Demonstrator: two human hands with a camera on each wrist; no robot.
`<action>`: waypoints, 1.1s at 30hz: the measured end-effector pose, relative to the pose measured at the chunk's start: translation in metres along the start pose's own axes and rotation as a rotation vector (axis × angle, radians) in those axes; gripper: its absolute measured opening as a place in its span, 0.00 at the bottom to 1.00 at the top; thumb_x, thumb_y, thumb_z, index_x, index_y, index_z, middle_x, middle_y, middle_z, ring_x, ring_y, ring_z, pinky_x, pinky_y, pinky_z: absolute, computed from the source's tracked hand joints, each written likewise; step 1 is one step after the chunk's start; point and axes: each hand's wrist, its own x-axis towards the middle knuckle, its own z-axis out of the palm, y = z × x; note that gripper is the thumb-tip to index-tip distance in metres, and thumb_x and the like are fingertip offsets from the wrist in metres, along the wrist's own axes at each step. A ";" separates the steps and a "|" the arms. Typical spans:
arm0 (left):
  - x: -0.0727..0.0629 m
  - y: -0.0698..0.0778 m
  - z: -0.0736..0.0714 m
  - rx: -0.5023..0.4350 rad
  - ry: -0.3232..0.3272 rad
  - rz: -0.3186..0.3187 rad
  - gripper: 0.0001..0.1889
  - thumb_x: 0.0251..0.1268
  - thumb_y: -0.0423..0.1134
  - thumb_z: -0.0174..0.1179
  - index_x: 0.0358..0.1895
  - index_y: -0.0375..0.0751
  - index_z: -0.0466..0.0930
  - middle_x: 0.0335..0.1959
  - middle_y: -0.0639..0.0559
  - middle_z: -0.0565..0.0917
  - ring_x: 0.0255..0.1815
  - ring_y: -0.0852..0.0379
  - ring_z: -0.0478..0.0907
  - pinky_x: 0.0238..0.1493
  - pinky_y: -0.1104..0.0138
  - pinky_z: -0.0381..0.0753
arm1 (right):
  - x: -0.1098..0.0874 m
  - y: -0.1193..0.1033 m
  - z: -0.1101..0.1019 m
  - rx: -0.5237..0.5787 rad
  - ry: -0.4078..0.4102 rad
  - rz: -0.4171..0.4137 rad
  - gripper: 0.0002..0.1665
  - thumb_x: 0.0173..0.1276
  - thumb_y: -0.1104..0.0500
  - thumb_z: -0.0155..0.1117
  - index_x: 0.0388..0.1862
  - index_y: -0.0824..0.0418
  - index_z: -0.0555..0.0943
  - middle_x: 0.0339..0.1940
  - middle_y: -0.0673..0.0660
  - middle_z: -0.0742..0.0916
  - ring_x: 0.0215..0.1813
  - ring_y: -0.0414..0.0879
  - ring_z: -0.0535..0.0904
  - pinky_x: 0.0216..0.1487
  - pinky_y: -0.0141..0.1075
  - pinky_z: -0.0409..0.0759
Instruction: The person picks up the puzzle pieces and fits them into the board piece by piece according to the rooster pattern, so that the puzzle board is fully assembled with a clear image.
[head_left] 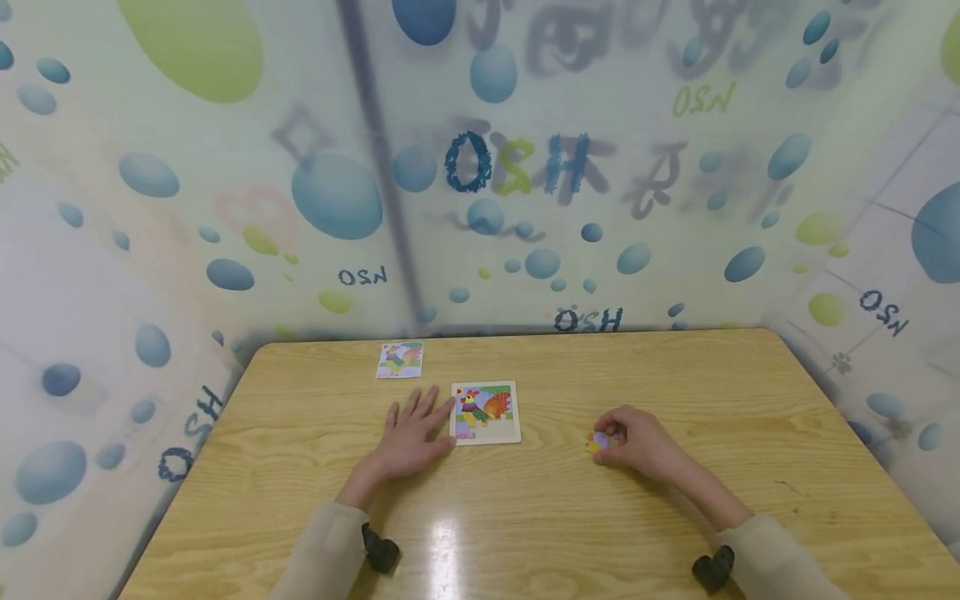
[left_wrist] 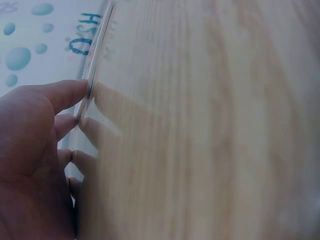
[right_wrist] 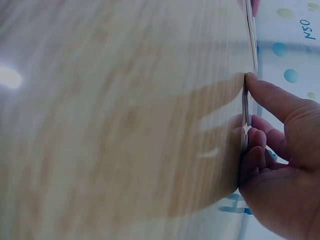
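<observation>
A square puzzle tray [head_left: 487, 443] with a pale rim holds a colourful rooster picture, whose lower right part shows bare board. My left hand [head_left: 411, 443] rests on the table at its left side, fingers spread and fairly straight, thumb and forefinger touching the edge. To the right of the tray, my right hand [head_left: 641, 442] holds a yellow and purple puzzle piece [head_left: 597, 442] between thumb and fingers, low at the tabletop. In the right wrist view the piece's thin edge [right_wrist: 246, 107] shows beside the thumb. Whether another piece lies under those fingers I cannot tell.
A printed picture card [head_left: 400, 361] of the rooster lies near the table's far edge, behind my left hand. The wooden table [head_left: 570, 533] meets patterned curtain-like walls [head_left: 525, 250] at the back and sides.
</observation>
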 end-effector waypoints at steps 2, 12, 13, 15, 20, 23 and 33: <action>0.000 -0.001 0.001 -0.005 0.009 0.008 0.35 0.77 0.52 0.54 0.82 0.45 0.58 0.84 0.39 0.46 0.83 0.35 0.33 0.74 0.35 0.28 | 0.000 0.000 0.000 0.006 -0.001 0.006 0.25 0.54 0.60 0.84 0.47 0.67 0.83 0.39 0.53 0.82 0.36 0.46 0.72 0.34 0.34 0.73; -0.002 0.002 -0.001 -0.021 0.032 0.032 0.35 0.76 0.50 0.54 0.80 0.41 0.60 0.83 0.34 0.48 0.82 0.31 0.35 0.73 0.33 0.29 | -0.001 0.001 0.001 0.028 0.019 -0.011 0.25 0.53 0.59 0.85 0.45 0.64 0.80 0.36 0.52 0.82 0.35 0.46 0.73 0.33 0.34 0.73; -0.002 0.002 -0.001 -0.016 0.028 0.029 0.35 0.76 0.51 0.54 0.81 0.41 0.59 0.83 0.35 0.48 0.82 0.32 0.35 0.73 0.33 0.29 | -0.001 0.002 0.001 0.029 0.023 -0.020 0.25 0.53 0.59 0.85 0.44 0.63 0.80 0.36 0.52 0.82 0.34 0.45 0.73 0.32 0.34 0.72; -0.002 0.002 -0.001 -0.002 0.020 0.021 0.35 0.76 0.52 0.54 0.81 0.43 0.59 0.83 0.36 0.47 0.83 0.33 0.34 0.74 0.34 0.29 | -0.002 0.002 0.001 0.036 0.026 -0.041 0.24 0.53 0.60 0.85 0.43 0.62 0.80 0.34 0.51 0.82 0.33 0.45 0.72 0.31 0.34 0.72; -0.003 0.001 0.002 0.001 0.019 0.021 0.35 0.76 0.52 0.54 0.81 0.42 0.59 0.83 0.36 0.48 0.83 0.33 0.35 0.74 0.33 0.29 | -0.003 0.002 -0.001 0.051 0.027 -0.071 0.18 0.56 0.64 0.81 0.41 0.62 0.81 0.31 0.50 0.83 0.31 0.42 0.74 0.31 0.33 0.74; -0.003 0.002 0.001 -0.002 0.020 0.018 0.35 0.76 0.52 0.54 0.81 0.43 0.59 0.84 0.37 0.47 0.83 0.33 0.34 0.74 0.34 0.29 | -0.003 0.002 -0.003 0.068 0.020 -0.079 0.13 0.61 0.66 0.77 0.41 0.62 0.82 0.32 0.50 0.84 0.33 0.42 0.78 0.34 0.33 0.77; -0.004 0.003 0.000 -0.024 0.042 0.034 0.35 0.76 0.51 0.54 0.80 0.40 0.60 0.83 0.34 0.49 0.82 0.31 0.35 0.73 0.33 0.28 | 0.003 -0.010 0.003 0.180 -0.031 -0.076 0.09 0.68 0.61 0.73 0.41 0.64 0.83 0.35 0.51 0.87 0.39 0.44 0.83 0.41 0.35 0.81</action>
